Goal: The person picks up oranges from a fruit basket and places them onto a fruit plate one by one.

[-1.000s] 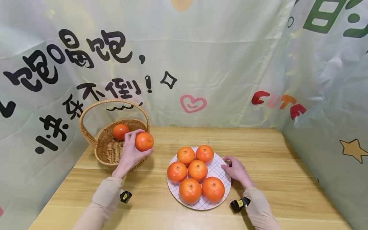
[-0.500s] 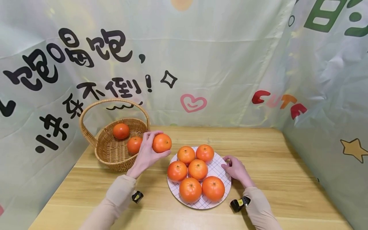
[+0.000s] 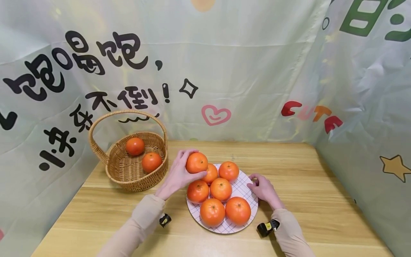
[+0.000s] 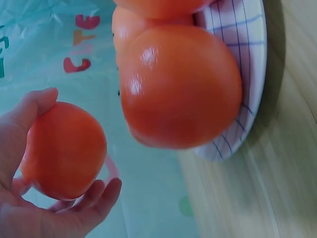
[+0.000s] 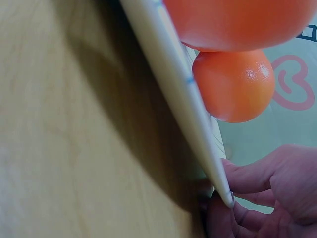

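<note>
My left hand (image 3: pixel 179 172) grips an orange (image 3: pixel 197 162) between thumb and fingers, raised over the far-left edge of the plate. In the left wrist view, the held orange (image 4: pixel 67 151) appears apart from the plate's fruit. A round white plate (image 3: pixel 241 185) with a blue grid pattern bears several oranges (image 3: pixel 221 189); the held one partly hides one at the back. My right hand (image 3: pixel 263 189) pinches the plate's right rim. In the right wrist view, its thumb (image 5: pixel 250 176) lies over the rim, with fingers curled beneath.
A wicker basket (image 3: pixel 138 184) with a tall arched handle stands left of the plate, two oranges (image 3: pixel 152 162) inside it. Printed cloth (image 3: pixel 250 78) walls the wooden table (image 3: pixel 305 178) at the back and both sides.
My left hand has carried the orange rightward from above the basket's right rim to over the plate's edge. The second orange in the basket has come into sight. My right hand stays on the plate.
</note>
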The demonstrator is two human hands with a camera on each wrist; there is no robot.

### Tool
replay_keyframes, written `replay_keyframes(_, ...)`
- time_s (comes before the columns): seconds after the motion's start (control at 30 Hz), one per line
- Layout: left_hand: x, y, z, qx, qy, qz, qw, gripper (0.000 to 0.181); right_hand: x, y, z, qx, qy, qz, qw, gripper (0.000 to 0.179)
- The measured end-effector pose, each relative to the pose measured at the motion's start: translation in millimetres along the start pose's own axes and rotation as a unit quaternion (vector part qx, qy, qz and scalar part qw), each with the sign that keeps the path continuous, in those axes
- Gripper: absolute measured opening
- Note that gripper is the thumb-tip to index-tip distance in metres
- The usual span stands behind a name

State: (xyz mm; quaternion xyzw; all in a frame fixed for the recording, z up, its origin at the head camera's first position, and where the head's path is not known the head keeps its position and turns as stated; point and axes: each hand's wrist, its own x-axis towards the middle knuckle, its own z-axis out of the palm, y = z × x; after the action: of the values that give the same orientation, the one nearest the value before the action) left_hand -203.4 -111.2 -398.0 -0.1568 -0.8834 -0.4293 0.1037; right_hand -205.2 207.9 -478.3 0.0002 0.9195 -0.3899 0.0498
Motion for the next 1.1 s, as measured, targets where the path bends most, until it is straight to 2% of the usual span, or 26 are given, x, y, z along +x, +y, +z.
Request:
replay_keyframes(0.63,1.0,23.5,25.4,0.003,-0.072,-0.014,0.9973,0.077,-0.6,-1,0,0.001,0.0,0.003,1.0,0.028)
replay_keyframes(1.1,0.9,33.5,37.7,-0.019,-0.119,-0.009,0.9926,0.07,0.3,-1,0,0.001,-0.002,0.004,1.0,0.03)
